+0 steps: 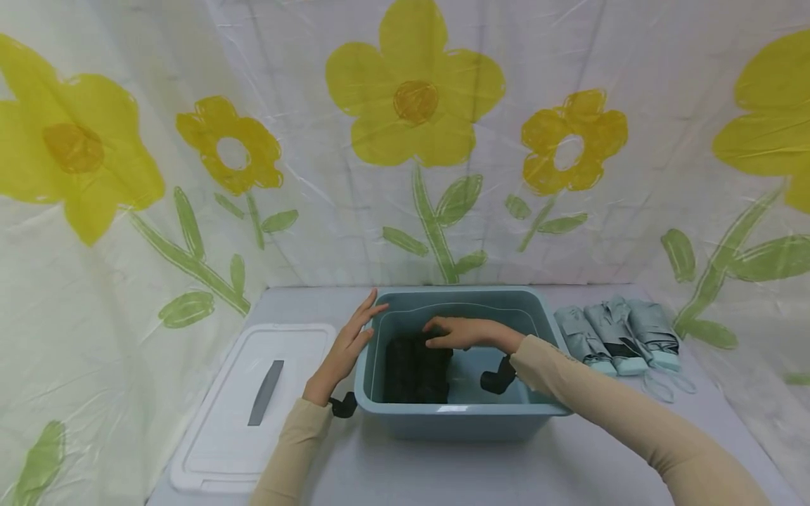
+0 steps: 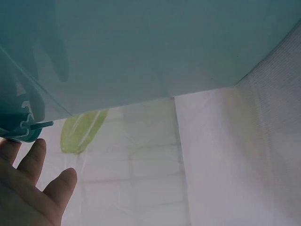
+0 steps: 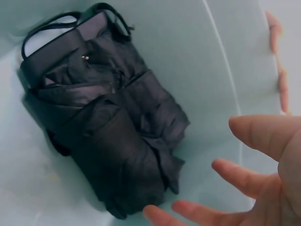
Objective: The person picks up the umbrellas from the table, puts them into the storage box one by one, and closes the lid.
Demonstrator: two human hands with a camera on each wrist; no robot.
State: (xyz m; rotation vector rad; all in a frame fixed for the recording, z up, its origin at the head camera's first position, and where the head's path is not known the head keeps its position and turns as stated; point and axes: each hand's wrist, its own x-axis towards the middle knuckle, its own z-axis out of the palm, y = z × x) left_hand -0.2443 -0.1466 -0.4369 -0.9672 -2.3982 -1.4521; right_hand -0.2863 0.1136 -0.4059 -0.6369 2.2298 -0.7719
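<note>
Two black folded umbrellas (image 3: pixel 108 117) are laid side by side near the left wall inside a blue plastic storage bin (image 1: pixel 462 427), which is set on the surface (image 1: pixel 443 471). The right hand (image 1: pixel 468 332) is held over them, its fingers spread apart; whether they are touched cannot be told. The bin's left rim is met by the left hand (image 1: pixel 342 351), fingers extended and apart. A white lid (image 1: pixel 228 414) is placed left, three pale-blue folded umbrellas (image 1: pixel 598 337) right.

Two folded black umbrellas (image 3: pixel 108 122), loosely wrapped and creased, are laid side by side inside the left part of an open blue-grey plastic bin (image 1: pixel 455 426); dark loops (image 3: pixel 102 6) are seen at one end.
</note>
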